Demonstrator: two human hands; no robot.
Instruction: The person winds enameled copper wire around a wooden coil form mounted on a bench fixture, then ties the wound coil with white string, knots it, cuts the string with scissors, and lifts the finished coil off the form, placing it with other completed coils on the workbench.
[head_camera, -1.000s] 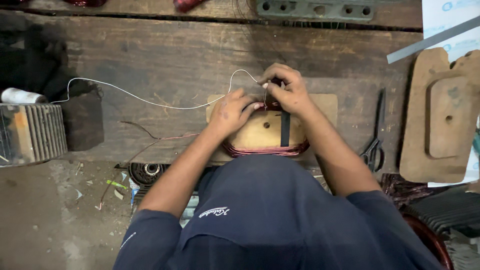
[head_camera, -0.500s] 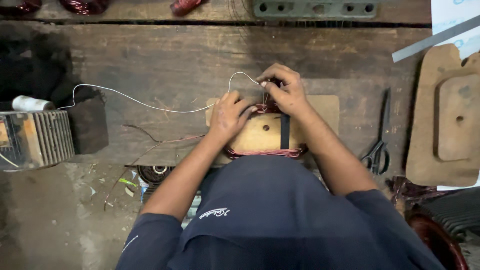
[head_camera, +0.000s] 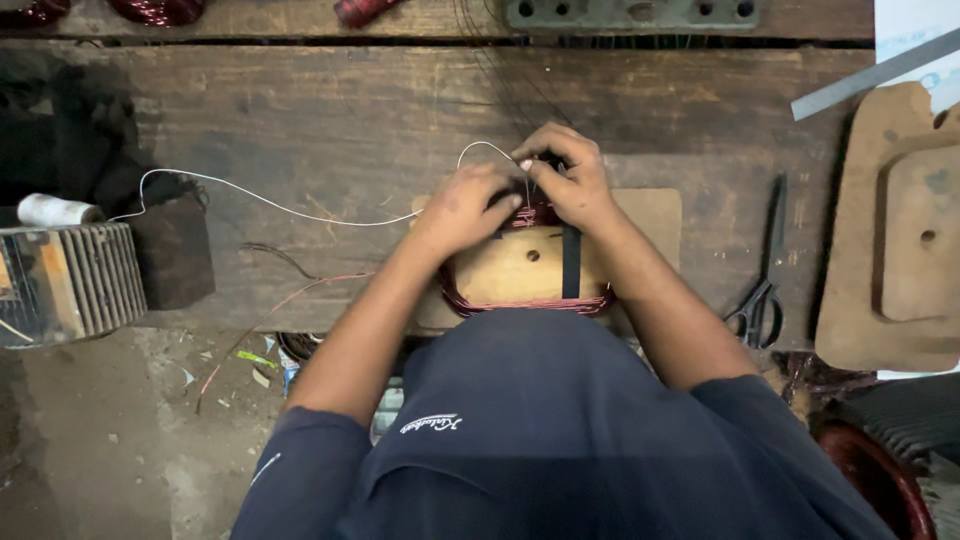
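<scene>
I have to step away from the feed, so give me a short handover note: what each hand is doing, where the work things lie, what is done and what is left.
Left hand and right hand both pinch at the top edge of the copper coil, where the white string loops in. The coil sits around a wooden former on the bench.
Done: coil wound, one black tie across it.
Left: the string tie at the top looks unfinished.
String spool far left, scissors right.

Single head cam, looked straight down over the wearer's torso at the bench (head_camera: 300, 120), close range; hands sat mid-frame, floor showed lower left.
</scene>
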